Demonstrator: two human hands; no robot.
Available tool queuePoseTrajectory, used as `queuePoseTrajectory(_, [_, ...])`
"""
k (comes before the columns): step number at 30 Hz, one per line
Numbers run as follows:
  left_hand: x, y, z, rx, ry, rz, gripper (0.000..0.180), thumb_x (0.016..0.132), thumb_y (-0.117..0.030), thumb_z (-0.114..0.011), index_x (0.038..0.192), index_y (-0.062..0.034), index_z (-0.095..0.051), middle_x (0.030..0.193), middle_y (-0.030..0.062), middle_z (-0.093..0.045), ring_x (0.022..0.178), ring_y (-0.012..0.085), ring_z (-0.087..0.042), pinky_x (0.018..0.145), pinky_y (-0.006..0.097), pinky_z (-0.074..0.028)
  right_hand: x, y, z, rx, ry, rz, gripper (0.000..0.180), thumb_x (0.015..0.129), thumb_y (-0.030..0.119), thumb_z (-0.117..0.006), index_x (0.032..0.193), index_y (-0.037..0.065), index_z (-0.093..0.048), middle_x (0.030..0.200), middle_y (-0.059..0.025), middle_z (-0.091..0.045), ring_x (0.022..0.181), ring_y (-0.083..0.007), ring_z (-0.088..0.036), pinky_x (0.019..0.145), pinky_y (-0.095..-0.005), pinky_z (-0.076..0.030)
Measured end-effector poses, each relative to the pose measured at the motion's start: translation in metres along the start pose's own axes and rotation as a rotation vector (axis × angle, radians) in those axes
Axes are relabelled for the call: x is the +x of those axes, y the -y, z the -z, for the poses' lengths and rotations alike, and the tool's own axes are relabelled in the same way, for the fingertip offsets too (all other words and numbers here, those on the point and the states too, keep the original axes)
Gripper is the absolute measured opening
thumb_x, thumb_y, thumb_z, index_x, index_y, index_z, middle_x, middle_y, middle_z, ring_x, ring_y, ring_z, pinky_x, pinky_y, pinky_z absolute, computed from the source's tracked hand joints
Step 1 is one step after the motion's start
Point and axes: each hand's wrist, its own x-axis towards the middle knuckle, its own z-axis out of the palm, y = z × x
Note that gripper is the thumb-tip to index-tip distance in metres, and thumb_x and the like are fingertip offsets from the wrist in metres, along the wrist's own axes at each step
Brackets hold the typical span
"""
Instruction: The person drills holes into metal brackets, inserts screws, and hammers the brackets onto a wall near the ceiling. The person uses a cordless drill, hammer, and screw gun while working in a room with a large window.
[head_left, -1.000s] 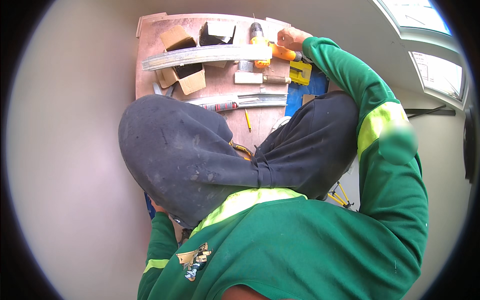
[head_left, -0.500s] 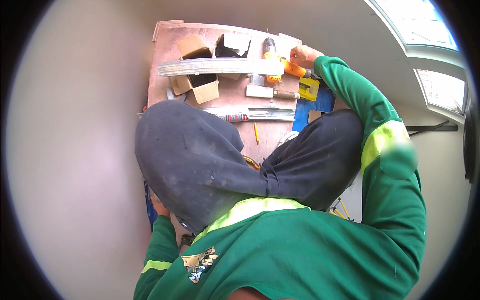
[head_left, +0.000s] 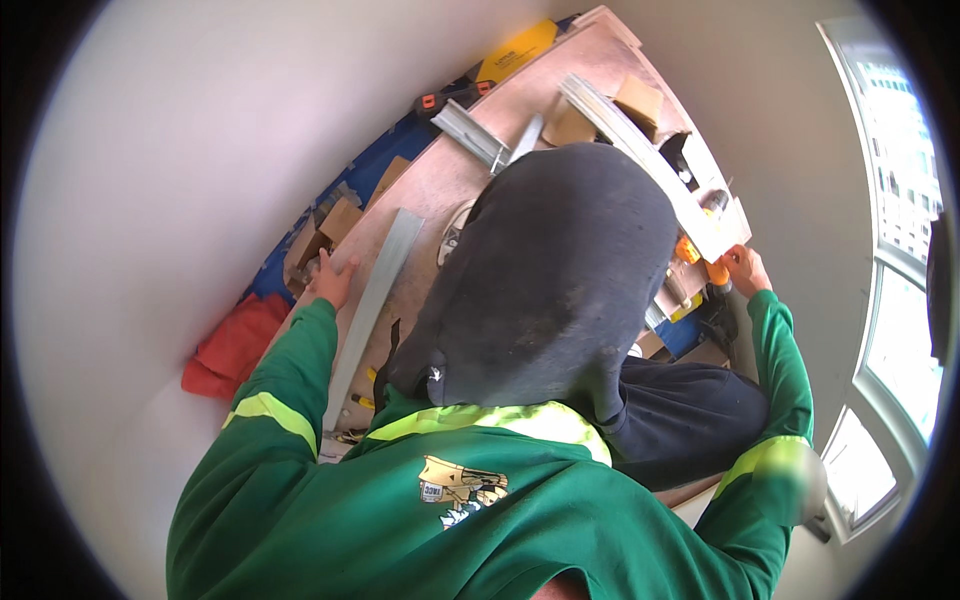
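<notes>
My left hand (head_left: 330,282) rests at the left edge of the pinkish work board (head_left: 590,55), its thumb and fingers apart and nothing held. Beside it lies a long grey metal strip (head_left: 378,290). On the far right, the fingers of my right hand (head_left: 745,270) are curled in next to an orange drill (head_left: 716,270) and the near end of a long pale metal channel (head_left: 640,150). Whatever those fingers hold, if anything, is hidden. My raised dark-trousered knee covers the middle of the board.
Open cardboard boxes (head_left: 638,100) stand by the channel. Short metal channel pieces (head_left: 470,132) lie beyond my knee. Left of the board are a yellow saw blade (head_left: 520,52), cardboard scraps (head_left: 340,220) on blue sheeting, and red cloth (head_left: 235,345). Walls rise on both sides, with windows (head_left: 900,170) at right.
The view has swung toward the left. My left hand has come from beside my hip to the board's left edge; my right hand stays near the drill.
</notes>
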Motion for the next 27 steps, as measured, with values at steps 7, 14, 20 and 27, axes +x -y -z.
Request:
queuePoseTrajectory(7, [-0.006, -0.003, -0.005, -0.019, -0.046, 0.032, 0.123, 0.091, -0.088, -0.055, 0.174, -0.0064, -0.016, 0.166, 0.0391, -0.035, 0.158, 0.0529, -0.030, 0.127, 0.072, -0.009, 0.001, 0.015, 0.007, -0.026, 0.021, 0.005, 0.029, 0.093, 0.024, -0.068, 0.102, -0.002, -0.078, 0.092, -0.0236, -0.077, 0.089, -0.0378, -0.076, 0.083, -0.0461, -0.058])
queuePoseTrajectory(14, [0.001, -0.001, -0.004, 0.013, -0.011, -0.004, 0.123, 0.090, -0.087, -0.058, 0.174, -0.0061, -0.017, 0.167, 0.0378, -0.035, 0.158, 0.0519, -0.030, 0.127, 0.071, -0.013, 0.004, 0.005, 0.004, -0.023, -0.029, 0.008, 0.030, 0.094, 0.023, -0.068, 0.106, -0.003, -0.078, 0.093, -0.0267, -0.076, 0.085, -0.0402, -0.075, 0.081, -0.0463, -0.059])
queuePoseTrajectory(20, [0.009, 0.015, -0.002, 0.010, 0.065, -0.032, 0.122, 0.090, -0.085, -0.061, 0.173, -0.0043, -0.020, 0.167, 0.0370, -0.035, 0.158, 0.0504, -0.031, 0.127, 0.066, -0.020, 0.009, -0.003, 0.027, 0.104, -0.209, 0.018, 0.032, 0.097, 0.028, -0.069, 0.105, -0.003, -0.076, 0.085, -0.0218, -0.074, 0.078, -0.0325, -0.074, 0.075, -0.0436, -0.058])
queuePoseTrajectory(27, [0.021, -0.069, 0.049, 0.009, -0.012, -0.426, 0.095, 0.106, -0.057, -0.059, 0.169, 0.0051, -0.023, 0.171, 0.0334, -0.032, 0.160, 0.0470, -0.030, 0.131, 0.046, -0.027, -0.051, 0.097, 0.170, 0.557, -0.538, 0.032, 0.031, 0.110, 0.035, -0.065, 0.107, 0.005, -0.072, 0.088, -0.0001, -0.065, 0.083, -0.0102, -0.064, 0.074, -0.0296, -0.052])
